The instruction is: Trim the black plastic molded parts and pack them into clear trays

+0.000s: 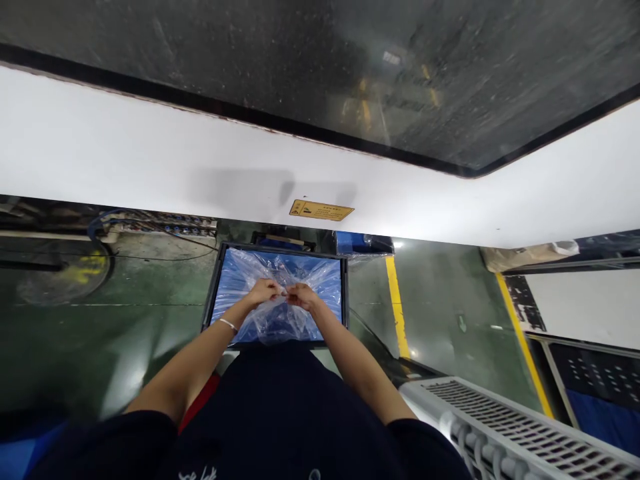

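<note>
A dark shirt (295, 413) fills the bottom centre of the frame, with a patch of red cloth (200, 400) showing beside it under the left arm. Both bare forearms reach up toward the middle, and a pale band (229, 325) circles the left wrist. At the lower right stands a light grey grille (530, 423), with looped tubing along its near side.

Just below the centre of the frame, the left hand (265, 291) and right hand (301, 297) meet almost fingertip to fingertip. The fingers of each are curled in and closed to a pinch on gathered clear film (280, 327). The film spreads out in creases from that pinch across a crate (345, 287) with a dark rim, and blue shows through it; what lies beneath is too blurred to tell.

Around the crate runs a green floor (440, 287), crossed by a yellow line (397, 307) right of centre. Just beyond the crate's upper right corner sits a blue bin (353, 241). At the left are a round disc (70, 277) with yellow marks and a row of hoses (165, 227).

Across the upper frame stretches a white panel (150, 153) bearing a yellow label (321, 210) and, along the top, a dark window (300, 60).
</note>
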Demonstrator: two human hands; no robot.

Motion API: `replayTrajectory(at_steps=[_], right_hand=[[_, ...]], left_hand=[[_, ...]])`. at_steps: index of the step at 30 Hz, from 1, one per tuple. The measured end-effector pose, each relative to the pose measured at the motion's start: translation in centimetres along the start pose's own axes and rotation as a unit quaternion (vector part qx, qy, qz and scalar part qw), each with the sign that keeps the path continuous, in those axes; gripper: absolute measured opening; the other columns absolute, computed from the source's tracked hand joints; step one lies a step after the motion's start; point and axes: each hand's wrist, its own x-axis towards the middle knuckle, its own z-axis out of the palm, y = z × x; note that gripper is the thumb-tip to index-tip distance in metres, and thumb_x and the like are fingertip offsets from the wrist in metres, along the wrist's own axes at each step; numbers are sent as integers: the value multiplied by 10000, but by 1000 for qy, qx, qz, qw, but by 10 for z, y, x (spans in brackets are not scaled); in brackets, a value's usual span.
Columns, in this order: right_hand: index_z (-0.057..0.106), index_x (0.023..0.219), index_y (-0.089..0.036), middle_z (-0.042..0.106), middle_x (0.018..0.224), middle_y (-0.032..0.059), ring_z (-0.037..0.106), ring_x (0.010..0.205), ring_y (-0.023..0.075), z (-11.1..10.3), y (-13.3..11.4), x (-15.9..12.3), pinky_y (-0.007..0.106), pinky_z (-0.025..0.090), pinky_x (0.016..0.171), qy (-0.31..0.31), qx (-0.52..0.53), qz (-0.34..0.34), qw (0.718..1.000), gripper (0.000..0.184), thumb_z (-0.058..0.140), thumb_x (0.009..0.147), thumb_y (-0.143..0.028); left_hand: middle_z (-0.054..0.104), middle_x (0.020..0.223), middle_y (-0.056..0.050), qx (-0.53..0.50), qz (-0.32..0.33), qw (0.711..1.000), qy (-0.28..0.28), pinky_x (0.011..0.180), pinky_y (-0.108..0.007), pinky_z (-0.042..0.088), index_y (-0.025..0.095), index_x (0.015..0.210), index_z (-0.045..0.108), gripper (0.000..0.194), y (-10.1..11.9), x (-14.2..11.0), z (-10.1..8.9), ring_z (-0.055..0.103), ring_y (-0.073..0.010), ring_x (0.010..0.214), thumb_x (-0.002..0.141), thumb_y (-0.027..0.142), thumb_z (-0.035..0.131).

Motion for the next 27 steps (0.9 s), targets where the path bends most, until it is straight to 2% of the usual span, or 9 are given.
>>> replayTrajectory(at_steps=[4, 7, 8, 10, 14, 18, 21, 24, 27], right_hand=[[536, 653, -161, 579, 559, -12, 567, 523, 108, 4, -2, 0, 251, 515, 579, 27, -98, -16, 995, 171, 650, 739, -256], [585, 709, -160, 622, 645, 9, 608, 637, 145, 4, -2, -6, 262, 511, 633, 66, -199, -44, 977, 63, 616, 742, -204], [603, 741, -160, 646, 704, 24, 624, 707, 162, 3, -3, -8, 272, 509, 677, 81, -237, -57, 967, 26, 596, 749, -184], [634, 831, -164, 677, 863, 64, 626, 879, 199, 1, -5, -11, 300, 487, 788, 107, -312, -85, 940, 104, 546, 779, -149], [635, 1034, -176, 642, 1109, 130, 556, 1099, 239, 3, -8, -13, 328, 432, 903, 131, -435, -121, 883, 249, 446, 875, -149], [610, 1127, -143, 615, 1167, 171, 554, 1100, 251, 5, -6, -17, 333, 437, 884, 151, -507, -113, 841, 303, 378, 939, -199], [623, 1115, -124, 621, 1160, 197, 570, 1078, 269, 2, -5, -20, 347, 453, 851, 161, -537, -97, 822, 334, 390, 959, -306], [672, 1032, -121, 668, 1067, 197, 616, 1016, 261, 4, -4, -20, 330, 465, 810, 150, -553, -86, 815, 314, 419, 951, -287], [692, 1003, -111, 698, 992, 197, 659, 938, 249, 16, 2, -20, 312, 474, 770, 138, -555, -69, 818, 269, 455, 926, -213]], left_hand=[[597, 606, -16, 13, -8, 1000, -14, 643, -281, 502, 158, 648, 587, 70, -10, -7, 5, 586, -158, 635, 706, 168, 548], [636, 715, -25, 31, 22, 999, 0, 786, -296, 493, 172, 696, 602, 106, -4, 8, 9, 601, -180, 803, 635, 93, 566], [653, 776, -30, 35, 35, 999, 3, 836, -294, 478, 176, 730, 613, 153, -1, 15, 10, 596, -180, 861, 625, 77, 560], [670, 825, -35, 43, 52, 998, -7, 874, -290, 461, 175, 749, 627, 182, 6, 31, 13, 592, -177, 881, 624, 71, 543], [655, 651, -3, 70, 54, 994, -61, 764, -281, 488, 168, 665, 642, 163, 12, 52, 16, 565, -157, 685, 598, 74, 527], [680, 652, 10, 105, 68, 988, -92, 733, -246, 481, 192, 671, 680, 220, 11, 54, 11, 565, -150, 672, 578, 70, 523], [702, 701, -16, 142, 85, 982, -95, 765, -243, 468, 196, 637, 682, 180, 13, 49, 8, 589, -164, 721, 605, 90, 540], [697, 719, -47, 190, 101, 974, -74, 816, -275, 449, 191, 603, 665, 135, 18, 47, 5, 597, -195, 783, 644, 121, 556], [681, 714, -74, 241, 111, 963, -56, 865, -306, 421, 185, 541, 617, 136, 21, 51, -1, 601, -228, 854, 639, 104, 568]])
